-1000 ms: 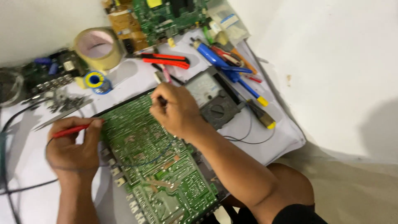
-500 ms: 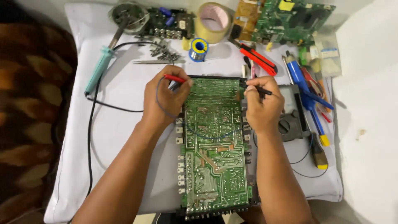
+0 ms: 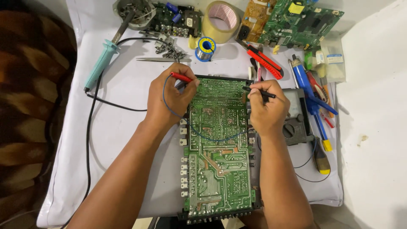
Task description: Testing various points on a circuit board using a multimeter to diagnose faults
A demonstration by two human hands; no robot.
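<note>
Left hand [image 3: 169, 99] holds a red probe [image 3: 181, 77]; right hand [image 3: 267, 110] holds a black probe [image 3: 259, 92]. Both probes point inward over the green board [image 3: 218, 148]. Its long side runs away from the person.

Four circuit boards [image 3: 218, 144], two probes [image 3: 181, 77], one tape roll [image 3: 220, 21], one soldering iron [image 3: 99, 68].

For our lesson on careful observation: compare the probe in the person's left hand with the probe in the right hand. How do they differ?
The red probe in the left hand is red, while the black probe in the right hand is black. The red probe sits at the large green circuit board's upper left edge; the black probe sits at its upper right. Both are slim, pen-like, and gripped over the board.
</note>
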